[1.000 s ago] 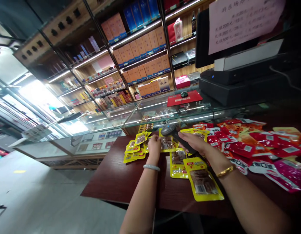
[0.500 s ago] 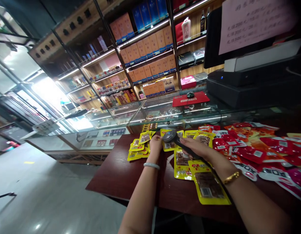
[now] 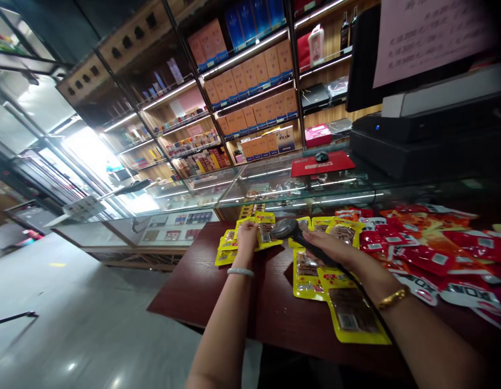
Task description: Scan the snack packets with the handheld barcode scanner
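Note:
My right hand (image 3: 324, 244) is closed around the handle of a black barcode scanner (image 3: 286, 229), its head pointing left. With my left hand (image 3: 247, 235) I grip a yellow snack packet (image 3: 266, 229) by its left edge; a barcode shows on its clear front. Beneath and left of that hand lie other yellow packets (image 3: 227, 249). More yellow packets are spread under and around my right hand, among them a large one (image 3: 351, 310) near the table's front edge and another (image 3: 308, 267) behind it. My left fingertips are partly hidden.
Red and orange snack bags (image 3: 431, 254) cover the right side of the dark wooden table (image 3: 270, 302). Behind it stand a glass display counter (image 3: 229, 186), a red mat (image 3: 323, 163) with a mouse (image 3: 321, 156), and a black monitor (image 3: 361, 65). The scanner's cable trails along my right forearm.
My left hand has moved left with a yellow packet, away from the scanner and over the left packets. The scanner stays nearly in place; the view has shifted slightly.

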Available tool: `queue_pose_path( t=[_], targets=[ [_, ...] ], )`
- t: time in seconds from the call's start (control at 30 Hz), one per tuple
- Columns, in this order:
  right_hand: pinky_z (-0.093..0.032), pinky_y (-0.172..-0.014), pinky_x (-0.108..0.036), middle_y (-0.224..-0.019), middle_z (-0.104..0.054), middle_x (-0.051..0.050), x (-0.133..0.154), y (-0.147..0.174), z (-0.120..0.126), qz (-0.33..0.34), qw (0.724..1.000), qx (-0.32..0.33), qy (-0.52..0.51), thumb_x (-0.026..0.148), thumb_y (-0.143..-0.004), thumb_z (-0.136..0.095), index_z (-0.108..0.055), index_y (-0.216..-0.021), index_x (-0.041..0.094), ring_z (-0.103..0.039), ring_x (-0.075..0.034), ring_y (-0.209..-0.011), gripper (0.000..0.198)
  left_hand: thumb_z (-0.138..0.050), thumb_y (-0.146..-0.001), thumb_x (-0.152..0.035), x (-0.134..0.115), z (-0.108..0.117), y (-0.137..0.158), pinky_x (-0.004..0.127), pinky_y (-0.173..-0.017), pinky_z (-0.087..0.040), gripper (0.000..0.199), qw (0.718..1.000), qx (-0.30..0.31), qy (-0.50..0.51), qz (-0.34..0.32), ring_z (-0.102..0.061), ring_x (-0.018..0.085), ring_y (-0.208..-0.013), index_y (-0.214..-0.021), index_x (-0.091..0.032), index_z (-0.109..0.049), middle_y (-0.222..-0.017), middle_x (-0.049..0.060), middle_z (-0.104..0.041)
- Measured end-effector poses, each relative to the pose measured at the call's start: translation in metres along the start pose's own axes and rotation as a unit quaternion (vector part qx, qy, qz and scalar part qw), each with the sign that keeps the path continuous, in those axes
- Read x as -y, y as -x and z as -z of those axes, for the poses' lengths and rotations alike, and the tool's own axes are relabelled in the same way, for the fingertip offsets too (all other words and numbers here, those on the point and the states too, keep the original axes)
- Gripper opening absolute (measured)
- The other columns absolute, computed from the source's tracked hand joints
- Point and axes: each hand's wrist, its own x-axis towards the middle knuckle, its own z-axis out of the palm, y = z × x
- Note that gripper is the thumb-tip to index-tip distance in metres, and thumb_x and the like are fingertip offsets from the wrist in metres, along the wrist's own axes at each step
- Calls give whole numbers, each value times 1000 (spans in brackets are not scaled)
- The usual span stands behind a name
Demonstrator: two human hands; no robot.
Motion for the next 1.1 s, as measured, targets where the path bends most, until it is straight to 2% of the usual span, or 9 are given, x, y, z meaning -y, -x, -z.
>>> queue_pose_path(
  t=[0.13, 0.2, 0.3, 0.47, 0.6, 0.7, 0.83, 0.97, 1.1],
  targets=[
    [-33, -36, -21, -49, -55, 5, -1, -3, 6, 9, 999, -34, -2, 84, -70, -61, -52, -76, 21, -45, -9, -34, 64, -62, -84, -31, -19, 26, -6, 32, -82, -48, 24, 977, -119, -170, -44, -65, 23, -97, -105, -19, -62, -103, 10, -70],
    [-33, -36, -21, -49, -55, 5, -1, -4, 11, 22, 999, -47, 10, 82, -74, -59, -51, -73, 21, -45, -9, -34, 62, -61, -86, -29, -32, 23, 0, 34, -93, -45, 31, 960, -136, -227, -91, -61, 25, -110, -115, -18, -59, -116, 13, -67],
    [-33, -37, -21, -49, -53, 5, 2, -2, 19, 33, 997, -63, 10, 80, -78, -58, -51, -73, 20, -45, -8, -35, 60, -57, -90, -40, -46, -9, 21, 37, -97, -43, 29, 944, -14, -296, -147, -61, 27, -111, -109, -18, -63, -113, 13, -67],
    [-36, -37, -22, -52, -55, 5, 7, 1, 27, 36, 996, -84, -3, 80, -76, -60, -53, -77, 20, -43, -8, -36, 61, -55, -83, -68, -52, -75, 48, 50, -100, -41, 65, 896, 110, -402, -154, -56, 39, -119, -111, -10, -67, -121, 24, -64],
    [-36, -37, -22, -52, -55, 5, 4, -1, 30, 42, 996, -85, 6, 80, -78, -58, -53, -78, 20, -43, -8, -35, 60, -65, -82, -56, -52, -93, 35, 42, -95, -45, 54, 897, 209, -379, -94, -62, 35, -116, -114, -13, -67, -121, 22, -67],
    [-35, -37, -21, -51, -55, 5, 3, -2, 31, 49, 995, -90, 10, 78, -80, -57, -52, -75, 20, -43, -8, -35, 58, -65, -86, -42, -49, -83, 22, 33, -86, -46, 37, 925, 215, -306, -75, -67, 28, -108, -113, -17, -65, -117, 18, -71],
    [-32, -37, -21, -51, -55, 5, 3, -2, 32, 56, 993, -101, 5, 78, -82, -55, -50, -74, 21, -44, -8, -35, 58, -62, -89, -39, -36, -50, 18, 30, -74, -45, 25, 956, 137, -253, -53, -69, 24, -94, -108, -21, -61, -102, 10, -73],
    [-33, -37, -21, -51, -56, 4, 3, -3, 31, 49, 991, -123, 11, 80, -79, -56, -51, -70, 20, -45, -8, -35, 61, -63, -88, -35, -21, -19, 22, 26, -67, -41, 17, 975, 90, -193, -60, -66, 19, -82, -100, -22, -59, -93, 4, -71],
    [-33, -37, -20, -52, -57, 4, 3, -3, 26, 40, 992, -119, -15, 80, -76, -60, -52, -76, 20, -45, -8, -35, 60, -65, -86, -31, -11, -7, 28, 24, -62, -37, 15, 983, 79, -150, -77, -61, 16, -74, -93, -22, -56, -88, 2, -67]
  ],
)
